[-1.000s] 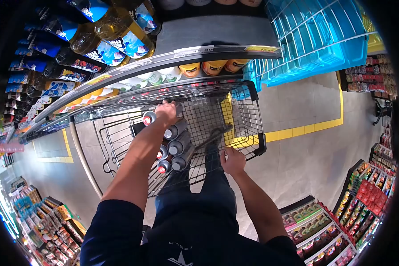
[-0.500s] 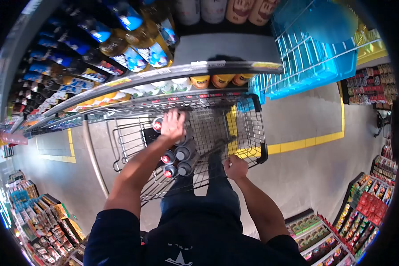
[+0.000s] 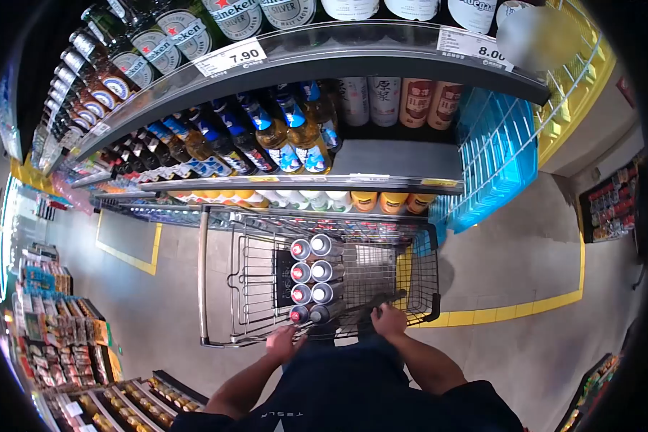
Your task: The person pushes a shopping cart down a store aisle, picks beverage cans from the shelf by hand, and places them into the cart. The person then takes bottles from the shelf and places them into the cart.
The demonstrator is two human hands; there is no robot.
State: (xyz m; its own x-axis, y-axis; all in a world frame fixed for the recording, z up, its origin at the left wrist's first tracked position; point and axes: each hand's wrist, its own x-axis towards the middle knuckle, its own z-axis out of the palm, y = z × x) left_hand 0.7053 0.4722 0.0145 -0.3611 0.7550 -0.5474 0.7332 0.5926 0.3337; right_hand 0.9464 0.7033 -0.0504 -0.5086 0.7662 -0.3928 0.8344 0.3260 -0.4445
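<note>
Inside a black wire shopping cart (image 3: pixel 227 338) stand several grey cans or bottles with round tops in two rows, a red-topped row (image 3: pixel 300 272) on the left and a white- and grey-topped row (image 3: pixel 322 271) on the right. My left hand (image 3: pixel 284 344) is at the cart's near side, just below the nearest cans, with its fingers apart and nothing held. Closed around the near rim further right is my right hand (image 3: pixel 389 319). A dark shoe (image 3: pixel 387 297) shows through the wire beside it.
Ahead, a shelf (image 3: pixel 396 167) carries beer bottles (image 3: pixel 295 140) and tall cans (image 3: pixel 417 103), with more bottles on the level above. A blue crate (image 3: pixel 500 158) behind white wire adjoins it. Yellow floor tape (image 3: pixel 511 315) runs to the right; goods racks (image 3: pixel 68 324) stand left.
My left hand has left the cans and come back to the cart's near side. More cans are now visible in the cart. The view has tilted up toward the shelves.
</note>
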